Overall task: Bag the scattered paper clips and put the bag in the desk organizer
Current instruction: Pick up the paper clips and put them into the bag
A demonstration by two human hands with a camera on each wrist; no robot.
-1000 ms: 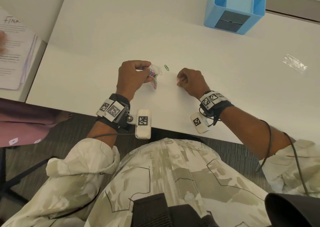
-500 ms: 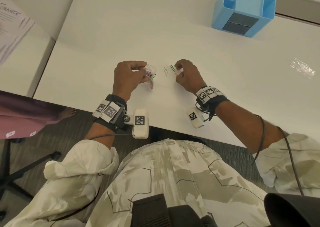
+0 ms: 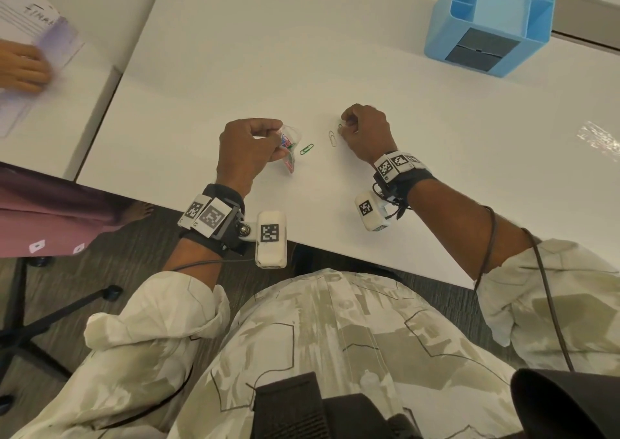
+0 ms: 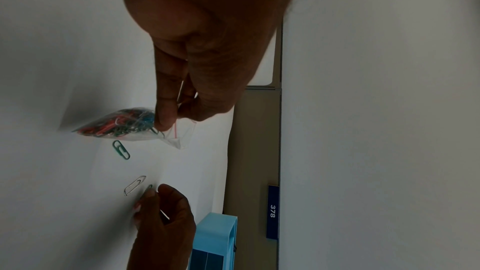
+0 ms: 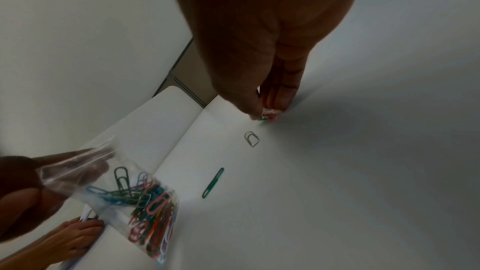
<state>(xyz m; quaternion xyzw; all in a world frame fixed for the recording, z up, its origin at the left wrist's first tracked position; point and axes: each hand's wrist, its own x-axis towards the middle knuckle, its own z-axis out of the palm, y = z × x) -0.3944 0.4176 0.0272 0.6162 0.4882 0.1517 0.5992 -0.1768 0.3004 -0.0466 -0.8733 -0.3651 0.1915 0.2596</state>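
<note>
My left hand (image 3: 248,150) pinches the top of a small clear zip bag (image 3: 289,143) (image 4: 122,125) (image 5: 140,198) stuffed with coloured paper clips, just above the white table. A green clip (image 3: 306,149) (image 4: 121,149) (image 5: 213,182) lies right of the bag. Further right lies a silver clip (image 3: 332,138) (image 4: 134,185) (image 5: 251,138). My right hand (image 3: 364,131) pinches a small bunch of green and pink clips (image 5: 269,116) against the table, beside the silver one. The blue desk organizer (image 3: 488,22) stands at the far right.
A second clear bag (image 3: 600,136) lies at the table's right edge. On the neighbouring desk to the left, another person's hand (image 3: 21,69) rests on papers (image 3: 37,22). The table's near edge runs just below my wrists.
My right hand slid away from me and left to the clips, then closed its fingertips on some. A silver clip and a second green one came into view. The left hand keeps holding the bag.
</note>
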